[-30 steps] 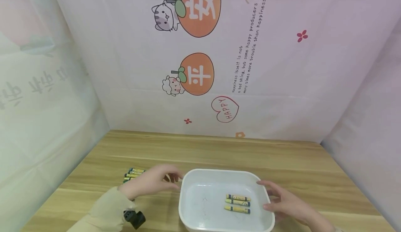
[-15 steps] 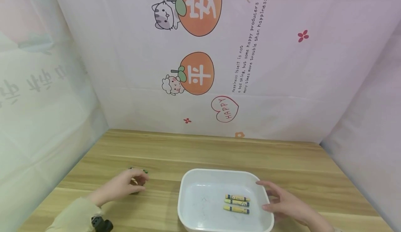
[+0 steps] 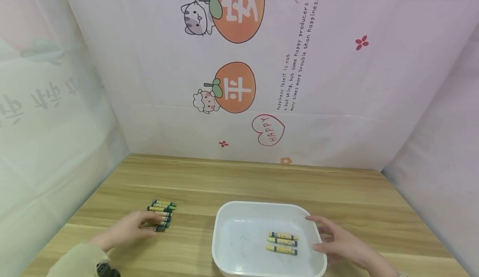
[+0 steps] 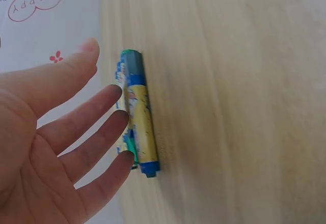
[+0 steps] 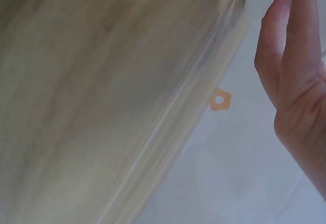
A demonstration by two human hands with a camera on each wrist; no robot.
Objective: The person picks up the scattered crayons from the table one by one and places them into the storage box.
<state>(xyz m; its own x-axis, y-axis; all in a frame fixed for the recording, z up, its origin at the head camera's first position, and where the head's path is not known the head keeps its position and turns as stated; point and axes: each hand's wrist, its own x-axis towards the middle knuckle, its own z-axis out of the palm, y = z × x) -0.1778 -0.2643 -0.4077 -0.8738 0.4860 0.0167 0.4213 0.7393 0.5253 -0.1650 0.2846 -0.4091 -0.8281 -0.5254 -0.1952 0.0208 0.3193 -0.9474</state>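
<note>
My left hand [image 3: 131, 229] is beside a row of several yellow-wrapped crayons [image 3: 164, 204] on the table's left side. In the left wrist view its thumb and fingers are spread, fingertips close to a dark green crayon [image 4: 141, 117]; whether they touch cannot be told. Others lie partly hidden behind it. At right, my right hand [image 3: 346, 243] holds the rim of a white plastic tub [image 3: 239, 204], thumb and forefinger over the edge, other fingers partly hidden outside. Inside the tub, three yellow crayons [image 3: 282, 242] lie side by side towards the right.
A wood-grain table [image 3: 194, 181] carries everything. White printed cloth [image 3: 333, 115] stands along its back edge and both sides. A dark wrist device [image 3: 106, 270] sits at my left sleeve.
My left hand has moved left from beside the tub to the crayon row, passing over it and then drawing back so more crayons show. The right hand and tub have stayed almost still.
</note>
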